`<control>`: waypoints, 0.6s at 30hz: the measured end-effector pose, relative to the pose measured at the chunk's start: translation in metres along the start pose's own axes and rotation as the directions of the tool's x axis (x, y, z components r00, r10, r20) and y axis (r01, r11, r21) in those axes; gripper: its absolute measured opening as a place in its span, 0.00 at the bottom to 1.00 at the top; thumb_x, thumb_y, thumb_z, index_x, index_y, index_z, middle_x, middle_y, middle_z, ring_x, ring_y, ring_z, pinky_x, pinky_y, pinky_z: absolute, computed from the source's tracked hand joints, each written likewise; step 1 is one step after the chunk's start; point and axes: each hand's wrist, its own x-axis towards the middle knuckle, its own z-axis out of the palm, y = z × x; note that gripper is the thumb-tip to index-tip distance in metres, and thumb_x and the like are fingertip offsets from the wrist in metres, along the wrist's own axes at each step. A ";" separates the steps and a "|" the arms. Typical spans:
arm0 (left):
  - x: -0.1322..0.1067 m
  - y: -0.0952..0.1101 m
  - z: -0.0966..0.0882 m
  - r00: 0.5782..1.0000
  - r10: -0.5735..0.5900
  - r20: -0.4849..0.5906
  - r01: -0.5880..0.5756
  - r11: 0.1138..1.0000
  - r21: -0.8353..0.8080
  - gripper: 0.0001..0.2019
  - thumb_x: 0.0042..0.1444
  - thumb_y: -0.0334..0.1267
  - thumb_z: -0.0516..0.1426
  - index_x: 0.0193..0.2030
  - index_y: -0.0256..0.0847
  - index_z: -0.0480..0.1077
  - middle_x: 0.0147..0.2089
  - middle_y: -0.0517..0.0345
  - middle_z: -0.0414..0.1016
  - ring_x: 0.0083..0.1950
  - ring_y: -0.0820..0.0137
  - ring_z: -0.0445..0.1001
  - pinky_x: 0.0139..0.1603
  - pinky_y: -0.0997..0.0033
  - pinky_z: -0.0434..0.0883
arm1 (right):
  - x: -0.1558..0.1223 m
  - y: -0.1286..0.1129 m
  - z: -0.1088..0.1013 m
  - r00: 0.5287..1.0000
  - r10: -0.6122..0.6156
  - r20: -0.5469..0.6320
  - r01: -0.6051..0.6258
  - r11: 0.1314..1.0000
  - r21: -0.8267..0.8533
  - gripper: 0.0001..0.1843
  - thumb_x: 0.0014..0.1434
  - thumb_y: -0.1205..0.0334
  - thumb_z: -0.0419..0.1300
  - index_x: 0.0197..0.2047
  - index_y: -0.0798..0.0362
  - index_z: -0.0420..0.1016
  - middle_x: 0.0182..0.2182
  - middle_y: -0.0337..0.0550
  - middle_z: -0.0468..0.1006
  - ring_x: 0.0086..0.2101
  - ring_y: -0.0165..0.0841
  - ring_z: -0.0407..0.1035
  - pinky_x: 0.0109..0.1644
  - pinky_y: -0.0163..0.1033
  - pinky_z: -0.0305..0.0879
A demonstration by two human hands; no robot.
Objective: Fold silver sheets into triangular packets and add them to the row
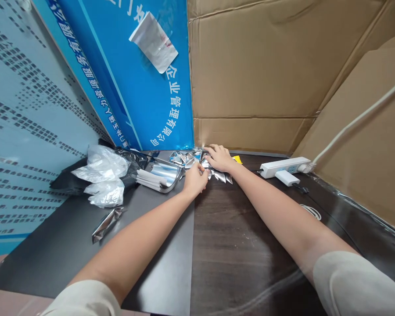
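Both hands are at the far side of the table, by a pile of shiny silver foil packets. My left hand is closed, its thumb and fingers pressed together at the near edge of the pile. What it pinches, if anything, is hidden. Just right of it, my right hand lies over the foil with its fingers apart, touching the packets. More silver strips stick out below that hand. To the left of my left hand lies a curved stack of white-edged, silvery sheets or pouches.
A lone silver packet lies nearer on the left, below crumpled clear plastic bags and black plastic. On the right are a white power strip, a plugged-in charger and a coiled white cable. Cardboard and blue printed panels wall the table.
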 end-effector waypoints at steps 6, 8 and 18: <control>0.000 -0.004 -0.004 0.998 0.047 -0.034 -0.046 0.999 0.027 0.06 0.64 0.34 0.56 0.44 0.44 0.63 0.21 0.70 0.69 0.16 0.74 0.67 0.19 0.78 0.61 | 0.003 0.001 0.001 0.992 -0.001 0.125 0.000 1.000 0.012 0.27 0.73 0.47 0.52 0.67 0.53 0.66 0.60 0.52 0.71 0.60 0.40 0.68 0.68 0.56 0.64; 0.001 -0.005 -0.005 0.999 0.037 -0.031 -0.036 0.999 0.028 0.08 0.65 0.36 0.55 0.49 0.45 0.62 0.22 0.69 0.70 0.16 0.72 0.68 0.18 0.77 0.61 | 0.002 0.000 0.000 0.993 0.002 0.114 -0.003 1.000 0.015 0.27 0.73 0.47 0.52 0.67 0.53 0.67 0.61 0.52 0.71 0.61 0.40 0.66 0.68 0.56 0.63; 0.000 0.025 -0.031 0.976 0.150 0.160 -0.193 0.936 0.295 0.06 0.61 0.36 0.59 0.44 0.41 0.72 0.32 0.57 0.79 0.36 0.64 0.79 0.41 0.70 0.72 | -0.007 -0.012 -0.019 0.999 0.048 -0.008 -0.048 0.998 0.028 0.27 0.75 0.51 0.42 0.68 0.51 0.68 0.65 0.51 0.67 0.65 0.48 0.57 0.71 0.55 0.55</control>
